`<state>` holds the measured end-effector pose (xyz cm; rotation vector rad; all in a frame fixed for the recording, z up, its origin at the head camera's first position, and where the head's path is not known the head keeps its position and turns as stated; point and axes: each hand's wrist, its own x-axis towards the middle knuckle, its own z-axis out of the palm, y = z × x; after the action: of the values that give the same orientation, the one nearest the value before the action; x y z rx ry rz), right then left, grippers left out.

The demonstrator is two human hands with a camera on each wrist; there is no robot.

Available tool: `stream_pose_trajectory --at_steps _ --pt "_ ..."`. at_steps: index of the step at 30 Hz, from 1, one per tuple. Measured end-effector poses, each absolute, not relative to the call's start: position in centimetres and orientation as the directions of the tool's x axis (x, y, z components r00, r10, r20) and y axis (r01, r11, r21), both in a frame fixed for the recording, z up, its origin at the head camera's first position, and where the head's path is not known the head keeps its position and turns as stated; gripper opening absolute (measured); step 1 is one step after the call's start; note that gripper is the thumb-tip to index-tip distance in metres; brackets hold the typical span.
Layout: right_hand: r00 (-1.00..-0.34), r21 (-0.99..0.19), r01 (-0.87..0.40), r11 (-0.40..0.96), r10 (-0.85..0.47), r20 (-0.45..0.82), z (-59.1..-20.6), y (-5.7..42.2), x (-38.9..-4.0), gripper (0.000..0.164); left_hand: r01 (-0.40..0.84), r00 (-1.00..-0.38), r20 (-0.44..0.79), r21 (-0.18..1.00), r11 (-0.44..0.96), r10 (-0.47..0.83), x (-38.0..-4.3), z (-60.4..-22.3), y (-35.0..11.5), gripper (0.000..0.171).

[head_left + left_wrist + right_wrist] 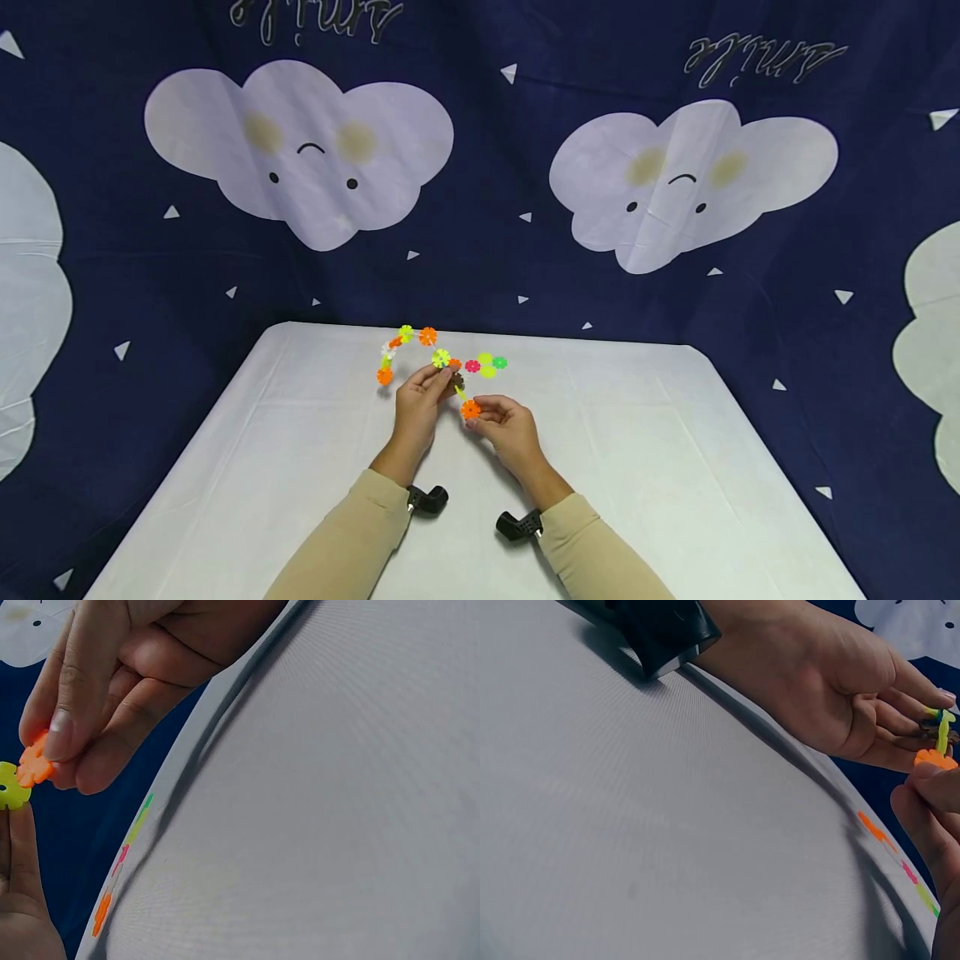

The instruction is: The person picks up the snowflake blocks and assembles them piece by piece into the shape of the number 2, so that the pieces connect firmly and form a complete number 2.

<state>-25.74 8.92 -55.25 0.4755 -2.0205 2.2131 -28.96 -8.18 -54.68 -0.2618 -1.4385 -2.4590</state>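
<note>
A flower chain (441, 357) is pinched in the left hand's (417, 408) fingers, an orange flower (470, 410) in the right hand's (512, 429).

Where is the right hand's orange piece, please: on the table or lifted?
Lifted: the right hand pinches the orange piece, with blue cloth behind it in the left wrist view.

A hand could pass over the table (660, 467) outside either arm (348, 537); linked plastic flowers (470, 409) block the gap between left hand (417, 408) and right hand (512, 432), with more flowers (487, 372) beyond.
</note>
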Motion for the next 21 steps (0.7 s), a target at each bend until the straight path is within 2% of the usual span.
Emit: stream_pose_trajectory --at_steps 8,17,21 --pt "-0.938 -0.946 -0.321 -0.052 -0.123 0.325 -55.0 8.7 -25.6 0.034 0.318 -0.947 0.296 0.814 -0.485 -0.124 -28.8 -54.6 -8.2 0.038" --pt "-0.895 -0.898 -0.439 0.03 -0.104 0.434 -52.9 8.4 -24.0 0.028 0.31 -0.948 0.302 0.82 -0.48 -0.097 -28.7 -54.6 -8.1 0.035" --pt "-0.892 -0.89 -0.452 0.064 -0.071 0.447 -52.7 8.4 -23.8 0.028 0.32 -0.945 0.312 0.827 -0.462 -0.097 -28.7 -54.5 -7.9 0.038"
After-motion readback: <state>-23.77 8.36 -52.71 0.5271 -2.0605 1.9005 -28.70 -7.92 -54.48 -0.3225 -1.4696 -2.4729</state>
